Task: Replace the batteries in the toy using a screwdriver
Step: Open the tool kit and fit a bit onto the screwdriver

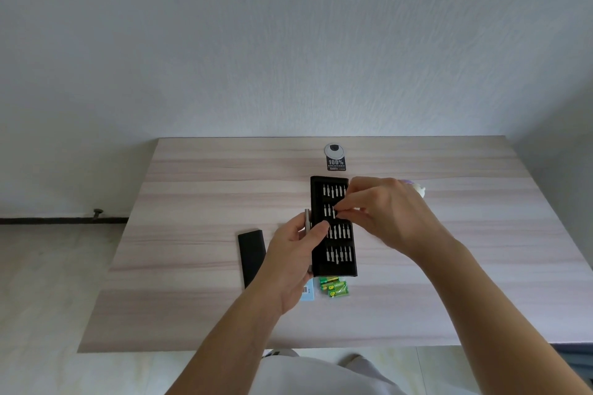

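My left hand [293, 253] grips the screwdriver handle [307, 221] upright beside the open bit case [333, 228] while my right hand [382, 212] pinches a bit [334, 212] to fit it; batteries [333, 287] wait near, the toy [418, 190] half-hidden right on the worktop [192, 202].

Soft even daylight, faint shadows, wide-angle bowing at edges, slightly soft

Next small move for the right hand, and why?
Probably lift the pinched bit out of the bit case and seat it in the screwdriver handle. The right hand pinches a second-row bit; the left hand holds the handle upright beside the case, apparently without a bit.
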